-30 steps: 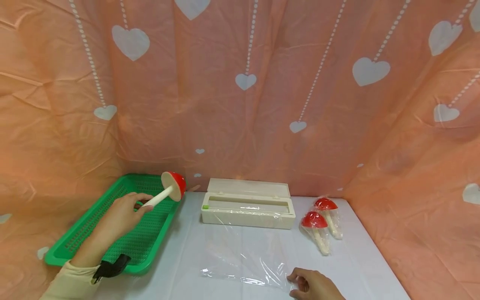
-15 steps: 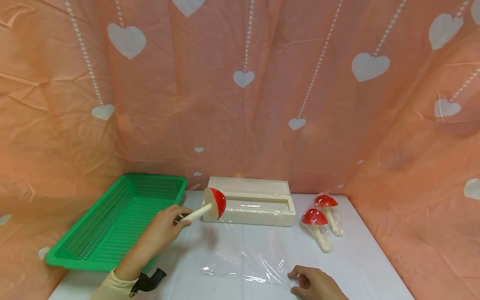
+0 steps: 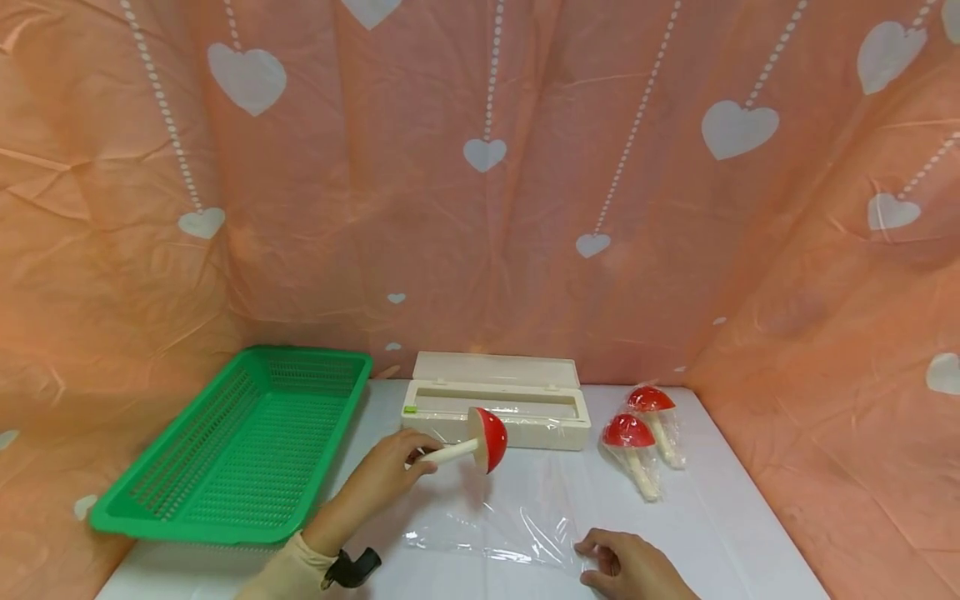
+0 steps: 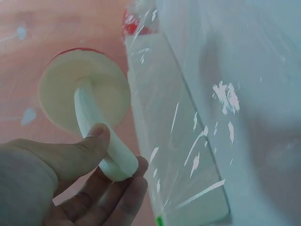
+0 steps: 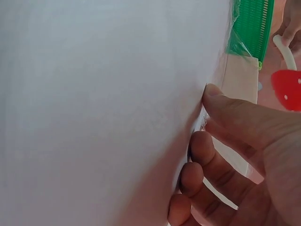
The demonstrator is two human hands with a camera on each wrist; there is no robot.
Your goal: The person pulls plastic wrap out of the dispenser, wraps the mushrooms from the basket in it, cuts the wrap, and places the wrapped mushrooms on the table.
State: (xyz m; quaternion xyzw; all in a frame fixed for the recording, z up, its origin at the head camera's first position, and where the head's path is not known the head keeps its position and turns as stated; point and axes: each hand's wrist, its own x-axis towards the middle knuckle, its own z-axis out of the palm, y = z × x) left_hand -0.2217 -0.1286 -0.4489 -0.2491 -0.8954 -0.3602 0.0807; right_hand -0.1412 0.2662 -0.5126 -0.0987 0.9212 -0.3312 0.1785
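A toy mushroom [image 3: 492,439] with a white-dotted red cap hangs over a sheet of cling film [image 3: 517,521]. My left hand [image 3: 386,467] pinches the end of its white stem [image 4: 89,110] between thumb and fingers, cap pointing right. The film runs from a white dispenser box [image 3: 525,433] towards me across the table. At its near right corner, my right hand [image 3: 633,567] holds the film with curled fingers, tips down at the tabletop. Two more red mushrooms, a front one [image 3: 630,432] and a back one [image 3: 651,400], lie wrapped in film at the right.
A green perforated basket [image 3: 255,467] stands on the left with nothing in it. The dispenser's lid [image 3: 495,368] is raised at the back. Orange cloth [image 3: 600,317] with white hearts encloses the white table [image 3: 712,492] at the back and sides.
My left hand has carried the mushroom from above the green basket rightwards and lower, over the cling film. My right hand has stayed at the film's corner.
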